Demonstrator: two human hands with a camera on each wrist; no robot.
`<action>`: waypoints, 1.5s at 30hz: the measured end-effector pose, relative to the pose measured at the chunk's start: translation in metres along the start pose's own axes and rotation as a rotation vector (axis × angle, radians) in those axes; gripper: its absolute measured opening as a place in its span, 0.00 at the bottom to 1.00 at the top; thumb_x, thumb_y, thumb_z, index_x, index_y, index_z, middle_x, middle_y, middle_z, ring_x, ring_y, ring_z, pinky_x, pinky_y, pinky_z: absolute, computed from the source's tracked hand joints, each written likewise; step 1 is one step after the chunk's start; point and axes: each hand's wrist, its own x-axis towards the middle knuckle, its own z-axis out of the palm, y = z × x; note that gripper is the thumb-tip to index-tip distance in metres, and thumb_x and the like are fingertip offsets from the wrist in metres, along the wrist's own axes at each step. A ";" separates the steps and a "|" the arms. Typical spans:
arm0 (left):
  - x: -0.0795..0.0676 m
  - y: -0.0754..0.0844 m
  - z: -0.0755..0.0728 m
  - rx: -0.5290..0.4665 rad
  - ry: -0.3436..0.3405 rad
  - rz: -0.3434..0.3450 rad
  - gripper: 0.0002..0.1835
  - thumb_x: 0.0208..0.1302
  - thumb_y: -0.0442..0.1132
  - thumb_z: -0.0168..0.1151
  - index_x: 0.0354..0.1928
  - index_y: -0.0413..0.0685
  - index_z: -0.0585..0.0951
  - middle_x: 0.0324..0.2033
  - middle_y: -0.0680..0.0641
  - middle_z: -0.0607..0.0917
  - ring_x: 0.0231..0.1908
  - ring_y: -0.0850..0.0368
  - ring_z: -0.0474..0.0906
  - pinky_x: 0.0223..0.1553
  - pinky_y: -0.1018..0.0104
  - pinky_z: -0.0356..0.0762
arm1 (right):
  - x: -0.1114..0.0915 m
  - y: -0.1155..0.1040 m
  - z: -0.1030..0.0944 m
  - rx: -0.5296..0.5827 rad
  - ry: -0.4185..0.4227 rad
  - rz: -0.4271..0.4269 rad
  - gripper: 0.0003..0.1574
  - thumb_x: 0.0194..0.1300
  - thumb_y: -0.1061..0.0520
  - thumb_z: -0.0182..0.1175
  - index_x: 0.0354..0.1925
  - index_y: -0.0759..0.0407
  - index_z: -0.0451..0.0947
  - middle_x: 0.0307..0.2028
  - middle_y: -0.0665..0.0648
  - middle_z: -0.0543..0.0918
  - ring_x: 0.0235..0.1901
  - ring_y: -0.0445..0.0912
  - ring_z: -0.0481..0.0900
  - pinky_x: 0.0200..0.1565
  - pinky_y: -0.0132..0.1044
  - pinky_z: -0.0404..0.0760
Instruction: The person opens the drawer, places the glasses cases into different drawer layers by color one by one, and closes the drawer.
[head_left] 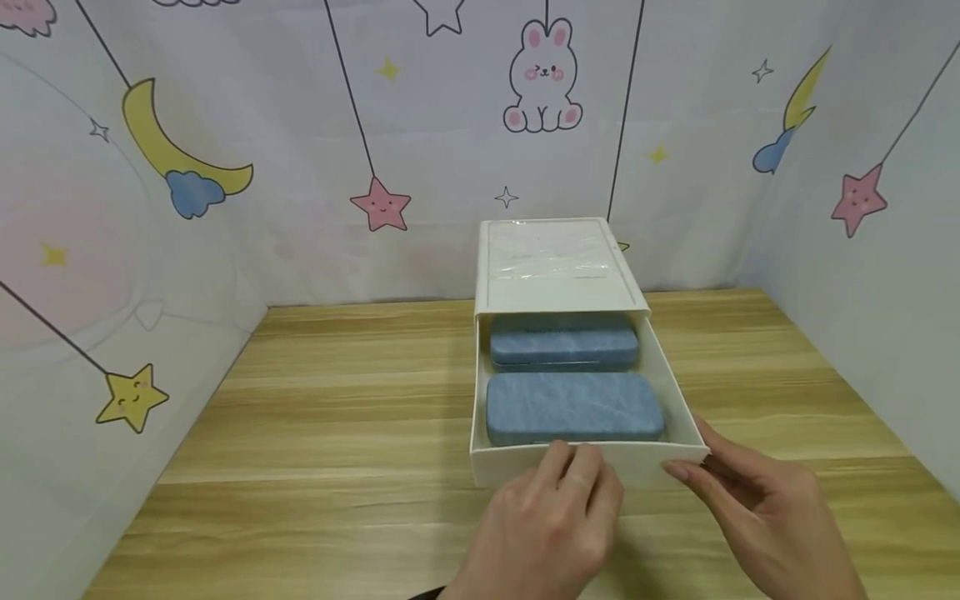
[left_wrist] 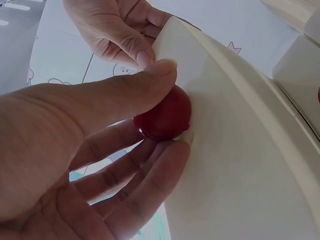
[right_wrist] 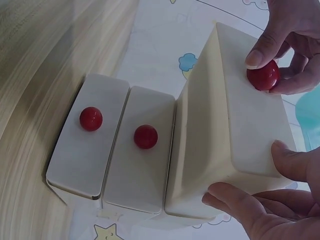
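Observation:
A white drawer (head_left: 641, 467) stands pulled out of a white drawer cabinet (head_left: 558, 292). Inside it lie two blue marbled cases (head_left: 575, 407), one behind the other; the rear one is partly under the cabinet's top. My left hand (head_left: 551, 521) pinches the drawer's round red knob (left_wrist: 167, 115) between thumb and fingers, as the left wrist view shows. At the drawer's front right corner, my right hand (head_left: 780, 508) grips with its thumb on the front panel and fingers along the side wall. The knob is hidden behind my left hand in the head view.
Two more drawers (right_wrist: 142, 172) with red knobs (right_wrist: 91, 119) sit closed below the pulled-out one, seen in the right wrist view. Under the cabinet is a wood-grain table (head_left: 322, 433). A white cloth backdrop (head_left: 450, 133) printed with stars and a rabbit stands behind and at both sides.

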 end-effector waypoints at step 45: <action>0.002 -0.009 0.006 -0.067 -0.049 -0.047 0.15 0.74 0.28 0.45 0.39 0.46 0.82 0.35 0.52 0.78 0.33 0.61 0.73 0.23 0.77 0.73 | 0.018 0.002 0.005 0.072 0.001 -0.052 0.32 0.60 0.68 0.71 0.63 0.58 0.80 0.40 0.41 0.89 0.34 0.32 0.89 0.36 0.23 0.84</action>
